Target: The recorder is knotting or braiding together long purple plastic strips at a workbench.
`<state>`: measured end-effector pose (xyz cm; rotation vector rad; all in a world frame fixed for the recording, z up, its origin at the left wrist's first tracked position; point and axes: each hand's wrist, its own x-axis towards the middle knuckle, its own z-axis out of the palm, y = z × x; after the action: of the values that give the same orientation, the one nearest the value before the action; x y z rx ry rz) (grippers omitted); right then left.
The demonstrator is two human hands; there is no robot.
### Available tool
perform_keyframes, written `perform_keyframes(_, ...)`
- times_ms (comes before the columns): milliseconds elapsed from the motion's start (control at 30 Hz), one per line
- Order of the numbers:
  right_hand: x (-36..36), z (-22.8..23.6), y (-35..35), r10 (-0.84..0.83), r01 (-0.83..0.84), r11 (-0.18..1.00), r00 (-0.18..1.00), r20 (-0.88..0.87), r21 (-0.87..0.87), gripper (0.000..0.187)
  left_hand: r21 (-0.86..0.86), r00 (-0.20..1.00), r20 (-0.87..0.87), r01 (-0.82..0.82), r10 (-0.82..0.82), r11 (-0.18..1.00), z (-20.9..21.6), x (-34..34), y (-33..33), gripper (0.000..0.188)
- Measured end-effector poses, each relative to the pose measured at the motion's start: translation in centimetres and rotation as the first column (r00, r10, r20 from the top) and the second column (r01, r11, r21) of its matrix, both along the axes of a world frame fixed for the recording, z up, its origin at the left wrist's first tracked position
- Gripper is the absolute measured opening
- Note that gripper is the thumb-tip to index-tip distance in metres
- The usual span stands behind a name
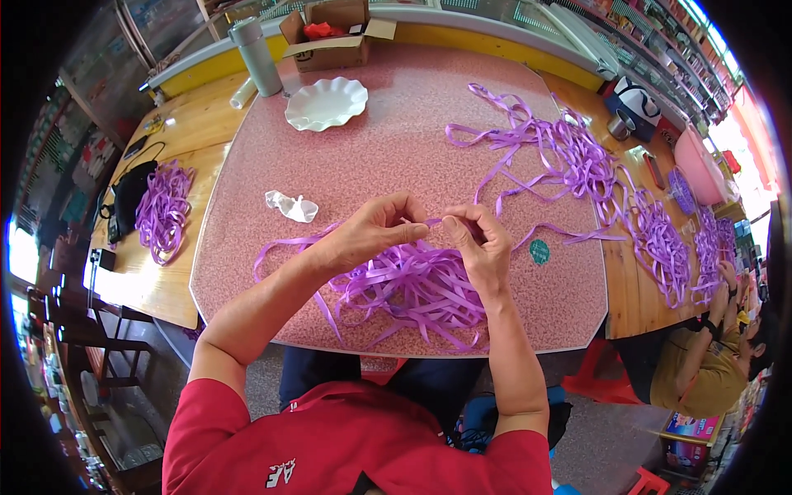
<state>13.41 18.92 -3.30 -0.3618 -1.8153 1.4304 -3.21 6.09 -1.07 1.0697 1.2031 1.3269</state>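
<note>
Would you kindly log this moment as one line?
left hand: pinches ribbon | right hand: pinches ribbon | beneath hands: pile of ribbon | far side: plate

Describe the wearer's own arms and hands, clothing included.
The left hand and right hand are bare, without gloves; no watch or bracelet shows on either wrist. Short red sleeves leave the forearms uncovered. The matching red top carries a white marking on its left side.
</note>
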Motion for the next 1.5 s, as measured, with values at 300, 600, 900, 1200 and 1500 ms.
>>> perform_keyframes(300, 0.0, -0.5, 0.0, 0.091, -0.088, 0.976, 0.996, 0.007, -0.2, 0.011, 0.028, 0.823, 0.535, -0.241, 0.189, 0.97, -0.2, 1.7, 0.0, 0.004)
perform_keyframes(600, 0.2, -0.4, 0.4, 0.12, -0.086, 0.945, 0.989, 0.089, -0.316, 0.016, 0.582, 0.272, -0.795, 0.092, 0.542, 0.808, 1.0, 2.1, 1.0, 0.01)
perform_keyframes(900, -0.1, -0.3, 0.0, 0.155, -0.129, 0.863, 0.988, 0.012, -0.489, 0.009, 0.539, 0.516, -0.691, -0.099, 0.506, 0.837, 0.1, 2.3, 0.8, 0.007)
perform_keyframes(1200, -0.4, -0.3, -0.2, 0.004, 0.017, 0.984, 0.993, -0.117, 0.178, 0.009, -0.059, 0.797, 0.585, -0.142, 0.149, 0.988, -1.7, 2.0, 1.8, 0.009)
perform_keyframes(1500, -0.6, -0.2, 0.1, -0.156, 0.212, 0.762, 0.977, -0.145, 0.612, 0.025, -0.012, 0.941, 0.175, -0.291, 0.289, 0.957, -0.4, 2.5, 1.1, 0.019)
